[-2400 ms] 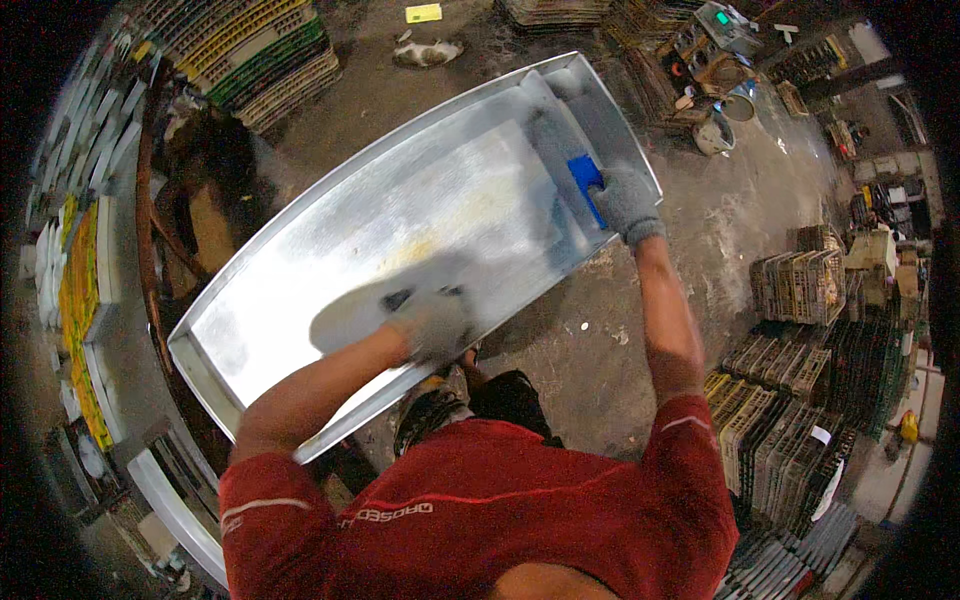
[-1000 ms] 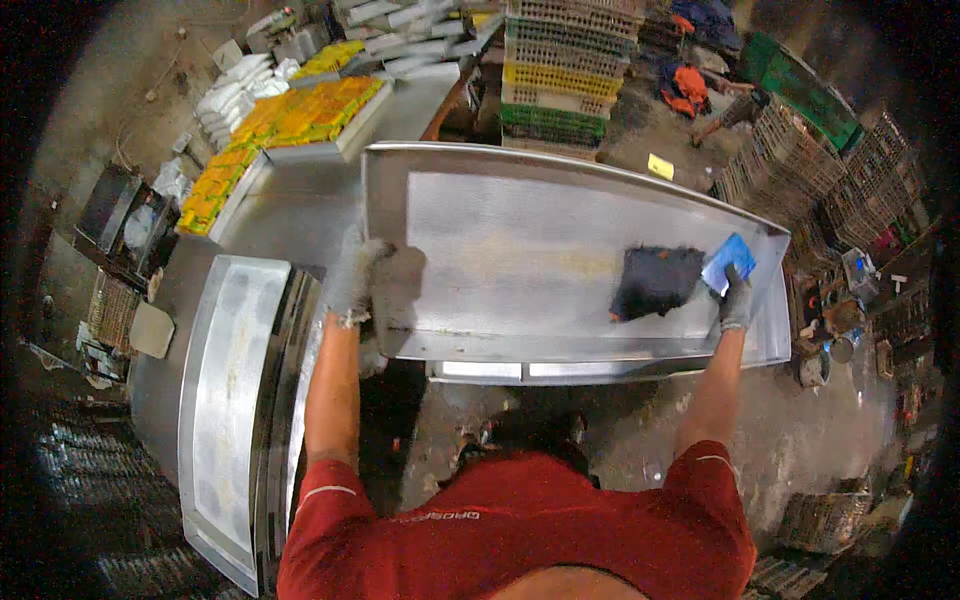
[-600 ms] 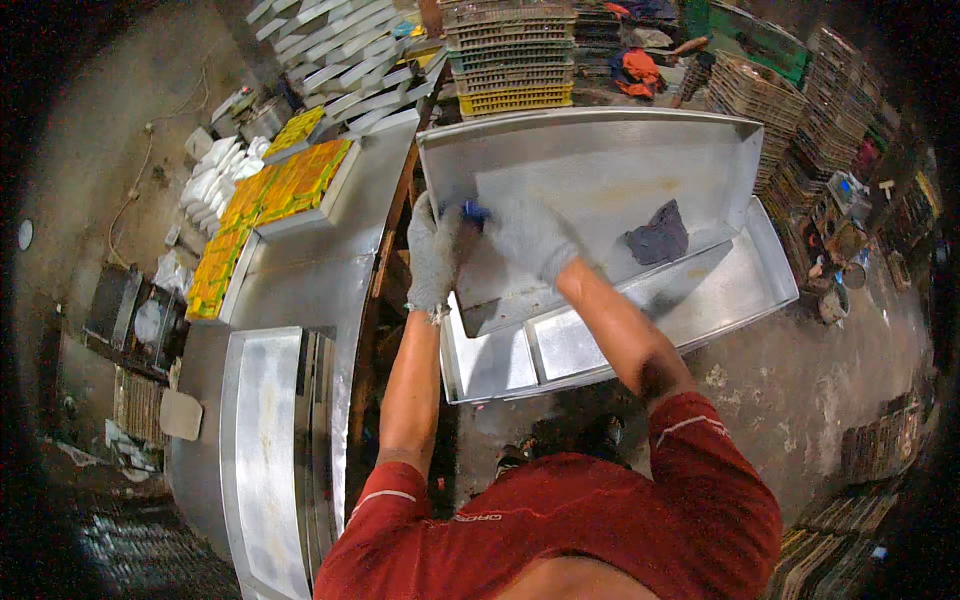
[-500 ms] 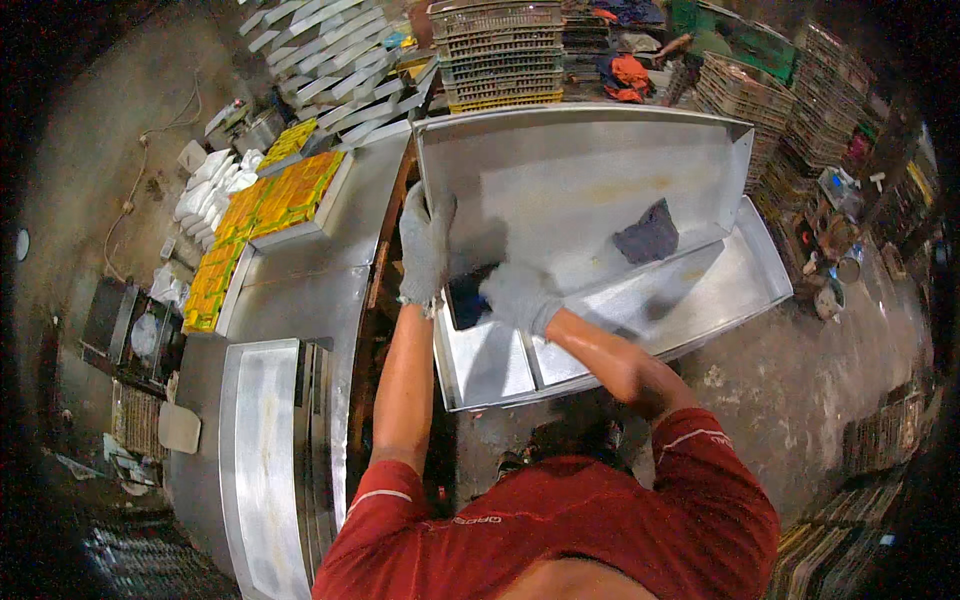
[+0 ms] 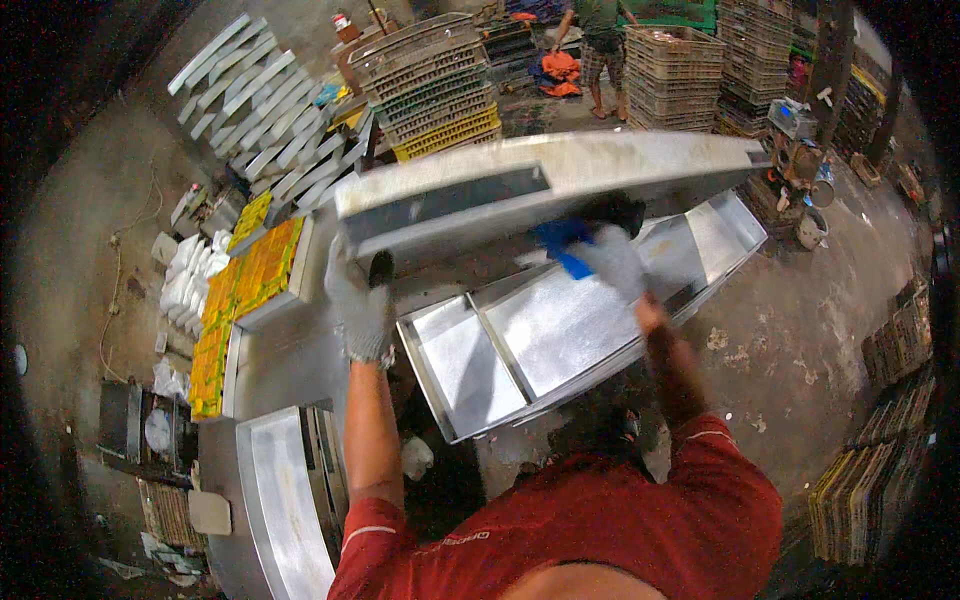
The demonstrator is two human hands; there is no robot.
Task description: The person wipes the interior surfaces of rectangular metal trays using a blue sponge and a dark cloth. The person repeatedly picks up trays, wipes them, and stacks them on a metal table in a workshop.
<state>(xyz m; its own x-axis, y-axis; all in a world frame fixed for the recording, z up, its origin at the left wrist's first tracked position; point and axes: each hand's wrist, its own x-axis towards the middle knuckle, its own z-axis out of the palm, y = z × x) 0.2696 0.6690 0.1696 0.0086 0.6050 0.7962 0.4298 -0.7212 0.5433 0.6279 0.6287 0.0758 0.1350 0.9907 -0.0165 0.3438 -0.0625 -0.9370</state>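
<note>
A long shallow metal tray is held tilted up on edge, its rim towards me. My left hand, in a grey work glove, grips its left end from below. My right hand, also gloved, holds the tray's lower edge near the middle together with a blue scraper-like tool. Beneath the lifted tray another metal tray with inner dividers lies flat on a stand.
A metal table stands at lower left. Yellow blocks fill trays at left, beside white pieces. Stacked plastic crates and metal strips are behind. A person stands far back. Crate stacks line the right.
The tray has swung up from lying open to standing on edge, uncovering the divided tray below. My right hand moved from inside the tray to its lower edge.
</note>
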